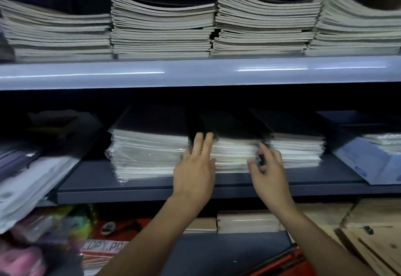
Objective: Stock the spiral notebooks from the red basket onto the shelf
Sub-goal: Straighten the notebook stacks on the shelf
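Two hands worked the middle stack (235, 149) at the shelf's (138, 191) front edge: left hand (195, 165) flat, fingers straight; right hand (268, 165) loosely spread; squaring needed even pressure.

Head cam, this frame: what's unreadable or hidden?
- Red basket: cut off by the bottom edge; contents out of view.
- Middle stack: spiral bindings not visible; left hand and right hand cover its front.
- Lower-left packets: motion-blurred, labels unreadable.
- Shelf back: too dark.
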{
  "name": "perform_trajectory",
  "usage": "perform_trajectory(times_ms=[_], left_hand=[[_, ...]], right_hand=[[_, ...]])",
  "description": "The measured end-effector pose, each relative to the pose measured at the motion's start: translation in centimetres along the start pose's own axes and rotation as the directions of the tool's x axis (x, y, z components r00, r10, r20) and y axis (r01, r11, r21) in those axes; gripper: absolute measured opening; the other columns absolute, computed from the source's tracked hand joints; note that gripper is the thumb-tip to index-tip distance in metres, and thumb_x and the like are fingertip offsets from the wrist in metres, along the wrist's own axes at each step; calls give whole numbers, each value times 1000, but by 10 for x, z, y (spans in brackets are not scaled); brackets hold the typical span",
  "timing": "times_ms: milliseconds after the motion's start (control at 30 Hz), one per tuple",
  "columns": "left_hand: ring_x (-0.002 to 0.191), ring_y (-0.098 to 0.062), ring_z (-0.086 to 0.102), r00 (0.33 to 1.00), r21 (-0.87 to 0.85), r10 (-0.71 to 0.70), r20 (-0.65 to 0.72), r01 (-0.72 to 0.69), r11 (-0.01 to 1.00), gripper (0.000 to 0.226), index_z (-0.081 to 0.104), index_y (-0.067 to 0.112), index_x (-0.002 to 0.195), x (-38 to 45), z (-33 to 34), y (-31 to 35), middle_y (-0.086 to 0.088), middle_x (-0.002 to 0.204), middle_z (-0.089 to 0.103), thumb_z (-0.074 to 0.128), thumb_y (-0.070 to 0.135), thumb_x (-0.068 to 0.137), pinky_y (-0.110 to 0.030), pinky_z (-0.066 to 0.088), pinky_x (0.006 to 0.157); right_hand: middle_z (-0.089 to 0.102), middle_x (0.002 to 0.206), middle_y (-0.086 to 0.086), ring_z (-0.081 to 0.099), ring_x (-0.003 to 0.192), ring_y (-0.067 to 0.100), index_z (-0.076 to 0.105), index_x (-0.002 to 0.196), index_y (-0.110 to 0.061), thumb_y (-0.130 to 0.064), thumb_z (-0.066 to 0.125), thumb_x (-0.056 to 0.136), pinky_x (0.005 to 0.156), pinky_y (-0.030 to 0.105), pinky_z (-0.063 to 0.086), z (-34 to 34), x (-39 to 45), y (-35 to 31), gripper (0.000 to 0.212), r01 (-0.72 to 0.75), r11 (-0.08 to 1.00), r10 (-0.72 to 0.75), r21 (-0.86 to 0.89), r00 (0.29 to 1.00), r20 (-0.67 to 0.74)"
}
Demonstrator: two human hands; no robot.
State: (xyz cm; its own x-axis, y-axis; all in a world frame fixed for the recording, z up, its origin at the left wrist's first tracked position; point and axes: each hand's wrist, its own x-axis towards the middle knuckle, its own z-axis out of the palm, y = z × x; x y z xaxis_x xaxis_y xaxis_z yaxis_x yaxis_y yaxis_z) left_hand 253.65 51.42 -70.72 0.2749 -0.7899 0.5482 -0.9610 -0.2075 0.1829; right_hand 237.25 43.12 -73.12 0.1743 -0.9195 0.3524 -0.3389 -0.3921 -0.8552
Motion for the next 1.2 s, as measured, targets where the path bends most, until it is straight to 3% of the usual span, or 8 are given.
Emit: perform_trajectory(times_ms=[133,333,500,633,700,800,1033,1200], left_hand=[[117,-21,53,983,34,183,-32,-182,983,75,-3,31,158,8,6,15,9,167,9,47,25,102,-30,53,62],[117,-24,51,987,188,163,3,-161,969,63,12,21,155,12,14,14,6,161,16,43,39,103,-37,57,71],[114,-21,51,993,118,94,-74,-85,989,52,26,24,149,12,14,7,5,155,28,42,42,103,-37,55,78],[118,-21,49,993,27,5,-122,-1,1000,47,30,29,145,8,18,7,-3,149,33,46,40,102,-34,54,72],[115,-21,50,991,16,5,-136,-3,1000,47,32,29,144,9,21,7,-3,144,40,48,39,101,-33,53,70],[117,-21,50,989,-67,-9,-147,-1,998,47,36,28,143,9,26,5,-2,142,43,53,36,99,-33,55,72],[126,-20,44,986,-209,-67,-154,34,977,52,33,28,146,10,31,2,-2,146,38,53,39,100,-32,57,74],[132,-19,40,985,-251,-83,-151,43,967,55,31,27,149,7,29,1,-2,151,33,53,39,100,-31,56,79]], right_hand=[[38,126,-6,50,86,5,30,156,-23,-36,57,99,78,25,41,0,12,-3,64,-32,989,39,-144,998,45],[30,120,-4,50,79,8,33,152,-34,-41,56,98,75,30,48,-1,12,-5,59,39,954,-6,-299,994,112],[31,120,-11,54,80,3,44,144,-39,-36,61,96,79,27,55,-2,8,6,51,103,988,-97,-116,994,58],[39,138,-12,56,71,3,29,156,-27,-40,63,95,73,17,48,1,9,15,71,7,1000,-7,-6,1000,-7],[57,106,-2,55,62,4,30,155,-33,-44,65,92,72,20,46,2,11,17,73,-55,997,55,52,998,4],[56,57,1,55,54,10,43,145,-41,-40,71,89,67,29,50,2,14,20,62,-94,979,100,183,995,-24],[69,67,7,67,63,21,58,119,-47,-34,74,88,70,40,58,13,11,21,37,9,980,25,199,985,-168],[67,67,6,64,61,19,58,122,-43,-36,70,91,66,35,55,16,7,22,35,47,987,-17,155,982,-190]])
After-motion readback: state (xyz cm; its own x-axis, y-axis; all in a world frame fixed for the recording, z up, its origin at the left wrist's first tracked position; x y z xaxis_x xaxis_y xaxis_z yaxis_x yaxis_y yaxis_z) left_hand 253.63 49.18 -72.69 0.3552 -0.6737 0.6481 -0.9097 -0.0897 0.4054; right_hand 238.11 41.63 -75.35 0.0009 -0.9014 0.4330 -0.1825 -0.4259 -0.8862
